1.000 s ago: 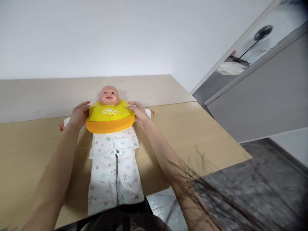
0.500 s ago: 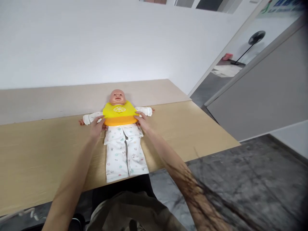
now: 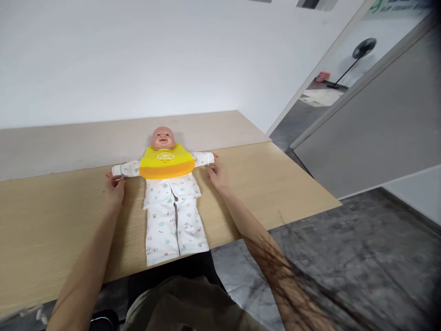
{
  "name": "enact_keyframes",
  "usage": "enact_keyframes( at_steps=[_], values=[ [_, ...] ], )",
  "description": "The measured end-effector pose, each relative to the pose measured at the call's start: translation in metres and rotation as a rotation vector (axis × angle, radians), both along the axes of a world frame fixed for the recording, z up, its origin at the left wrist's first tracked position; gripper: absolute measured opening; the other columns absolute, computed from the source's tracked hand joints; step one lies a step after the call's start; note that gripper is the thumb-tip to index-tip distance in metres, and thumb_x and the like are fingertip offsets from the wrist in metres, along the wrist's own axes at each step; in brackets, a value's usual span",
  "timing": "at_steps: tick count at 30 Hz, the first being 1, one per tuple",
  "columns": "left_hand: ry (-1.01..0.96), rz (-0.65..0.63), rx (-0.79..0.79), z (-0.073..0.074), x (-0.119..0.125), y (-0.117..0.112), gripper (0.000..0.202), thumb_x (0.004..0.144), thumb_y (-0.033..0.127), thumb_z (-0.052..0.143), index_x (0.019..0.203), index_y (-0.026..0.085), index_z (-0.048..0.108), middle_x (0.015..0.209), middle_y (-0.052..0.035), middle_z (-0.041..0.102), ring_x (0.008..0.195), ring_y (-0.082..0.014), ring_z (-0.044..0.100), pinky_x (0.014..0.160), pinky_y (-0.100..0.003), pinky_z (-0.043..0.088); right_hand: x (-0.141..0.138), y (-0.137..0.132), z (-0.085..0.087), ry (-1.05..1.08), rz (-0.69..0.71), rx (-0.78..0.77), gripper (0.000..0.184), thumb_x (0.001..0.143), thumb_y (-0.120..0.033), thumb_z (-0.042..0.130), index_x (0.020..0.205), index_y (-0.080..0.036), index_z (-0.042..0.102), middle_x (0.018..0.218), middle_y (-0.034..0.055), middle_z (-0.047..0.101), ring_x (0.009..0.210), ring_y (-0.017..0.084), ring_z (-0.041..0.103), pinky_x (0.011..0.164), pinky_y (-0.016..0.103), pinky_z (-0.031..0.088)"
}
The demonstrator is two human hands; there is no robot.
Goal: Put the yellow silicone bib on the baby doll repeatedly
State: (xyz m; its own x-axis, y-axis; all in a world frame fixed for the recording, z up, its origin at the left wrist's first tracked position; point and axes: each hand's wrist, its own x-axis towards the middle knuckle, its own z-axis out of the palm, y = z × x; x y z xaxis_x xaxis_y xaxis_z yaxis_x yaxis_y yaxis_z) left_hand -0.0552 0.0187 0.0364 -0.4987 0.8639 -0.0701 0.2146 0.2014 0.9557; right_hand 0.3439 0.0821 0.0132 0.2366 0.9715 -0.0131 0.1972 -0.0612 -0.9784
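A baby doll (image 3: 163, 138) lies on its back with its arms stretched out sideways. It wears white patterned pyjamas (image 3: 160, 220) and a yellow silicone bib (image 3: 165, 158) with an orange pocket and a citrus-slice print. At the end of the doll's arm on the left, my left hand (image 3: 114, 189) has its fingers closed at the cuff, partly covering the small doll hand. My right hand (image 3: 217, 177) pinches at the lower edge of the other sleeve (image 3: 204, 159), near its cuff. Neither hand touches the bib.
The wooden table (image 3: 262, 184) ends at a front edge close to my lap, with a paler strip (image 3: 69, 142) against the white wall. Right of it are the grey floor (image 3: 330, 257), a grey panel (image 3: 379, 119) and a doorway showing a standing fan (image 3: 364, 48).
Both hands have let go of the bib's sides and moved outward to the doll's sleeve ends. The bib now lies free on the chest. The view has shifted slightly.
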Motion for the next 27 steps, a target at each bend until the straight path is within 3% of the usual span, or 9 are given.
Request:
enact_keyframes(
  at_steps=[3, 6, 11, 16, 22, 24, 27],
  values=[
    [0.031, 0.143, -0.015, 0.002, -0.014, -0.001, 0.017, 0.089, 0.021, 0.058, 0.103, 0.020, 0.048, 0.076, 0.0013, 0.058, 0.065, -0.0156, 0.053, 0.063, -0.030, 0.044, 0.026, 0.016, -0.008, -0.049, -0.080, -0.041, 0.022, 0.097, -0.025, 0.061, 0.115, -0.014, 0.060, 0.098, 0.0066, 0.071, 0.062, 0.013, 0.062, 0.067, 0.029, 0.049],
    [0.038, 0.131, -0.078, 0.003, -0.017, 0.001, 0.014, 0.093, 0.028, 0.061, 0.101, 0.018, 0.054, 0.075, -0.0009, 0.062, 0.063, -0.0165, 0.055, 0.059, -0.031, 0.045, 0.038, 0.033, -0.014, -0.120, -0.106, -0.024, 0.023, 0.094, -0.031, 0.064, 0.109, -0.014, 0.065, 0.096, 0.0071, 0.071, 0.065, 0.015, 0.062, 0.070, 0.030, 0.050],
    [0.114, 0.124, -0.130, 0.003, -0.019, 0.013, 0.026, 0.097, 0.042, 0.061, 0.088, 0.018, 0.061, 0.069, -0.0021, 0.063, 0.059, -0.0165, 0.055, 0.056, -0.029, 0.041, 0.036, 0.053, -0.024, -0.183, -0.121, 0.109, 0.026, 0.091, -0.040, 0.064, 0.095, -0.015, 0.068, 0.099, 0.0110, 0.074, 0.080, 0.020, 0.066, 0.077, 0.032, 0.054],
    [0.212, 0.088, -0.133, 0.003, -0.033, 0.023, 0.022, 0.098, 0.036, 0.058, 0.084, 0.019, 0.063, 0.059, 0.0008, 0.056, 0.053, -0.0153, 0.047, 0.054, -0.028, 0.034, 0.039, 0.061, -0.023, -0.087, -0.016, 0.069, 0.032, 0.093, -0.048, 0.066, 0.082, -0.019, 0.059, 0.075, 0.0037, 0.066, 0.060, 0.016, 0.057, 0.061, 0.030, 0.049],
    [0.360, 0.137, -0.142, 0.004, -0.046, 0.027, 0.038, 0.099, 0.039, 0.056, 0.065, 0.020, 0.056, 0.051, -0.0015, 0.049, 0.052, -0.0174, 0.041, 0.052, -0.029, 0.028, 0.043, 0.064, -0.022, -0.113, -0.051, 0.057, 0.031, 0.101, -0.049, 0.060, 0.091, -0.020, 0.054, 0.064, -0.0023, 0.056, 0.050, 0.012, 0.049, 0.056, 0.028, 0.040],
    [0.363, 0.148, -0.116, 0.004, -0.044, 0.027, 0.036, 0.098, 0.038, 0.057, 0.067, 0.020, 0.057, 0.052, -0.0011, 0.049, 0.054, -0.0177, 0.043, 0.052, -0.029, 0.029, 0.042, 0.063, -0.024, -0.126, -0.048, 0.070, 0.028, 0.101, -0.045, 0.060, 0.093, -0.019, 0.054, 0.066, -0.0031, 0.056, 0.050, 0.011, 0.049, 0.056, 0.027, 0.040],
    [0.316, 0.179, -0.065, 0.004, -0.038, 0.025, 0.020, 0.098, 0.035, 0.057, 0.086, 0.020, 0.058, 0.058, 0.0013, 0.052, 0.055, -0.0178, 0.047, 0.054, -0.027, 0.033, 0.041, 0.060, -0.026, -0.118, -0.038, 0.089, 0.020, 0.101, -0.037, 0.057, 0.095, -0.018, 0.055, 0.074, -0.0015, 0.059, 0.052, 0.010, 0.049, 0.057, 0.026, 0.040]
  ],
)
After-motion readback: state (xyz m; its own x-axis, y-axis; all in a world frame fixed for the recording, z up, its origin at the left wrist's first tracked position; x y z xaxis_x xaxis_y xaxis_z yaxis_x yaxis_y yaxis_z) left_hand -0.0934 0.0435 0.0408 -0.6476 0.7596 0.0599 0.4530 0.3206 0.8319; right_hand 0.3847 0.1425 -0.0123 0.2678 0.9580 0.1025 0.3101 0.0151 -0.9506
